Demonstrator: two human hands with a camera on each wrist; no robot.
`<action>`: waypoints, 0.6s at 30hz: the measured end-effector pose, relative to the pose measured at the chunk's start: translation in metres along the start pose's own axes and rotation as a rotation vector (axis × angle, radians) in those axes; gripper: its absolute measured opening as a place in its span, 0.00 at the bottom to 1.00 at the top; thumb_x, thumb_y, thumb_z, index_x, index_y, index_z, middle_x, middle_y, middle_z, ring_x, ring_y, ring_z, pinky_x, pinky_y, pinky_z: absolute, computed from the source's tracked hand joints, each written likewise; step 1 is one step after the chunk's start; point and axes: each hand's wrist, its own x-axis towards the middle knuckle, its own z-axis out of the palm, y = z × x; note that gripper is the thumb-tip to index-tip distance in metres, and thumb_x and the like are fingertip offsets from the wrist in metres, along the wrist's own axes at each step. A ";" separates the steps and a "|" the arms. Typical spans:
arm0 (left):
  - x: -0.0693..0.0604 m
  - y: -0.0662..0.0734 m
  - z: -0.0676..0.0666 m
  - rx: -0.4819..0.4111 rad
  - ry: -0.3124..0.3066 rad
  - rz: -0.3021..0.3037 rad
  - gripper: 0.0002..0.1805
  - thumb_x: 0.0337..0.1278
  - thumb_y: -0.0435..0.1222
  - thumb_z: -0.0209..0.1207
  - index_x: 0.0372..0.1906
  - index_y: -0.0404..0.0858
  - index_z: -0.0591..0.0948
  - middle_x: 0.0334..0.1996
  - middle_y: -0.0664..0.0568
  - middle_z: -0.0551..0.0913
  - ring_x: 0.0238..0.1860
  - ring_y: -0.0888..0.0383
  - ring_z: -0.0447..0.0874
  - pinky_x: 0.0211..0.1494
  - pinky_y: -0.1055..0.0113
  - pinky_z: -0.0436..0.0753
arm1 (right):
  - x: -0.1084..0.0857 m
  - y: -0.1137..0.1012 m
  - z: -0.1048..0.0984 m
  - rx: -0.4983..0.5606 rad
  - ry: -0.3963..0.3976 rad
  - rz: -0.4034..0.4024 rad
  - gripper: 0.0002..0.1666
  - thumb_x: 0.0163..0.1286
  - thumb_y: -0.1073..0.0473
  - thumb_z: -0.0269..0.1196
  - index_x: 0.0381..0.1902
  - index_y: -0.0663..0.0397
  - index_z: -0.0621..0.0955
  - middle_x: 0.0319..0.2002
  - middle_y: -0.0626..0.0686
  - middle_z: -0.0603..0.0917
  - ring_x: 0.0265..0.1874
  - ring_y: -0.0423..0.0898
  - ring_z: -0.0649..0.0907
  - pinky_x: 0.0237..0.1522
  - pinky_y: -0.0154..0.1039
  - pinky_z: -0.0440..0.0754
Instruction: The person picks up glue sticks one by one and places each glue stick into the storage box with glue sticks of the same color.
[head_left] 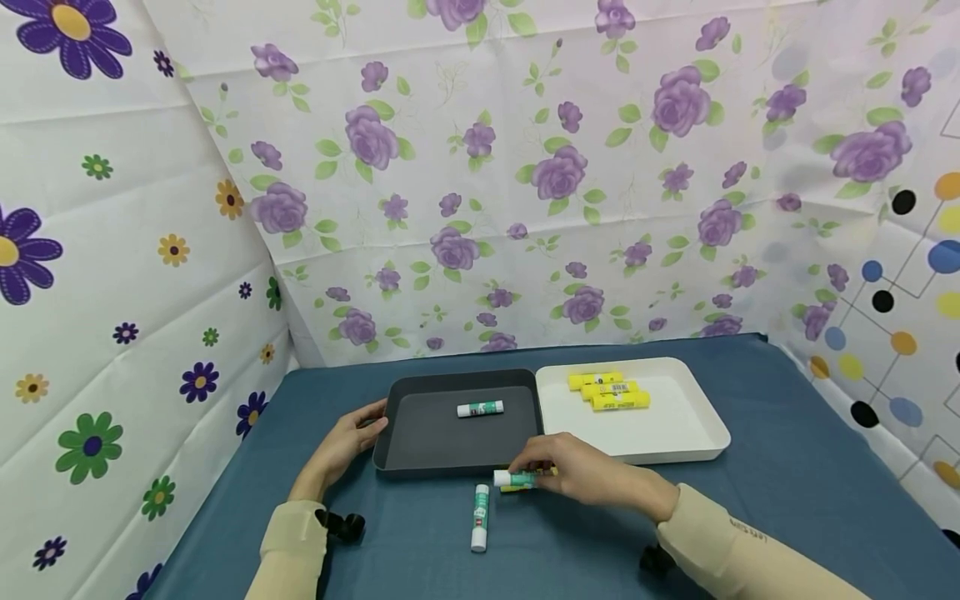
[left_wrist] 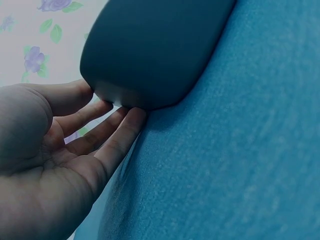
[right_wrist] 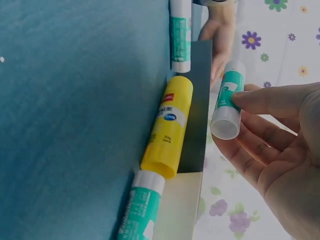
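In the head view my left hand (head_left: 341, 446) touches the left side of the dark grey tray (head_left: 397, 467); the left wrist view shows the thumb and fairly straight fingers (left_wrist: 112, 145) against the tray's edge (left_wrist: 150, 55). My right hand (head_left: 588, 471) pinches a green and white glue stick (head_left: 514, 478) in front of the trays. The right wrist view shows this held stick (right_wrist: 230, 95) raised beside a yellow glue stick (right_wrist: 167, 125) on the cloth, with green and white sticks (right_wrist: 180, 40) at either end. Another green stick (head_left: 481, 404) lies in the grey tray.
A white tray (head_left: 675, 433) stands against the grey tray's right side, holding several yellow glue sticks (head_left: 621, 401). One green and white stick (head_left: 480, 517) lies on the blue cloth (head_left: 420, 542) nearer to me. Flowered sheets (head_left: 487, 208) hang behind and at the sides.
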 end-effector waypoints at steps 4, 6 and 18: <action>0.000 -0.001 0.000 0.001 -0.001 0.005 0.32 0.83 0.37 0.52 0.83 0.36 0.58 0.74 0.35 0.64 0.75 0.38 0.64 0.78 0.41 0.65 | 0.001 0.001 -0.004 0.026 0.018 -0.002 0.21 0.72 0.71 0.66 0.57 0.45 0.88 0.47 0.39 0.84 0.43 0.34 0.82 0.45 0.33 0.85; 0.000 -0.001 0.000 -0.002 0.004 0.001 0.32 0.83 0.37 0.52 0.83 0.36 0.59 0.74 0.35 0.64 0.75 0.38 0.64 0.78 0.41 0.65 | 0.002 0.001 -0.006 0.023 0.027 -0.018 0.21 0.72 0.71 0.66 0.57 0.46 0.87 0.47 0.40 0.84 0.43 0.34 0.82 0.45 0.32 0.85; 0.001 -0.003 0.001 -0.002 0.018 -0.003 0.32 0.82 0.37 0.53 0.82 0.36 0.60 0.73 0.36 0.65 0.75 0.38 0.64 0.78 0.40 0.64 | 0.014 -0.002 -0.022 -0.006 0.062 -0.093 0.21 0.71 0.73 0.66 0.58 0.52 0.87 0.49 0.46 0.86 0.43 0.41 0.84 0.46 0.36 0.86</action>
